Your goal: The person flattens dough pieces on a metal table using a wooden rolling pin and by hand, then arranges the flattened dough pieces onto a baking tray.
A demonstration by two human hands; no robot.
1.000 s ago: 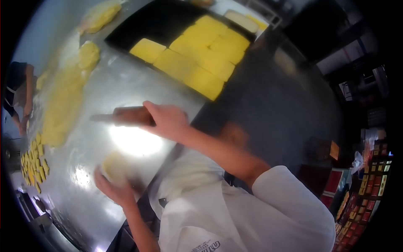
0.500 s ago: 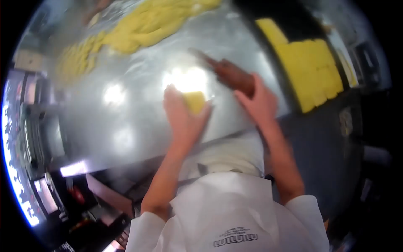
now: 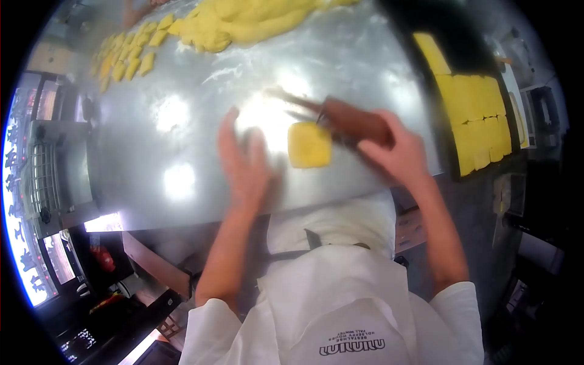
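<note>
A flat yellow square of dough (image 3: 309,145) with rounded corners lies on the metal table (image 3: 182,207) in front of me. My right hand (image 3: 403,149) is wrapped round a brown wooden rolling pin (image 3: 356,121). The pin tilts toward the upper left, its thin end blurred, close to the dough's upper right corner. To the left of the dough, apart from it, my left hand (image 3: 246,167) holds nothing. Its fingers are spread and somewhat smeared by motion.
A large mass of yellow dough (image 3: 243,24) lies along the far side. Several small dough pieces (image 3: 134,55) sit at the far left, near another person's hand (image 3: 137,13). On the right, a dark tray (image 3: 429,91) carries flat dough squares edge to edge.
My left hand has let go of the dough square and moved left of it. The rolling pin in my right hand is now nearer the dough. The whole view has shifted somewhat.
</note>
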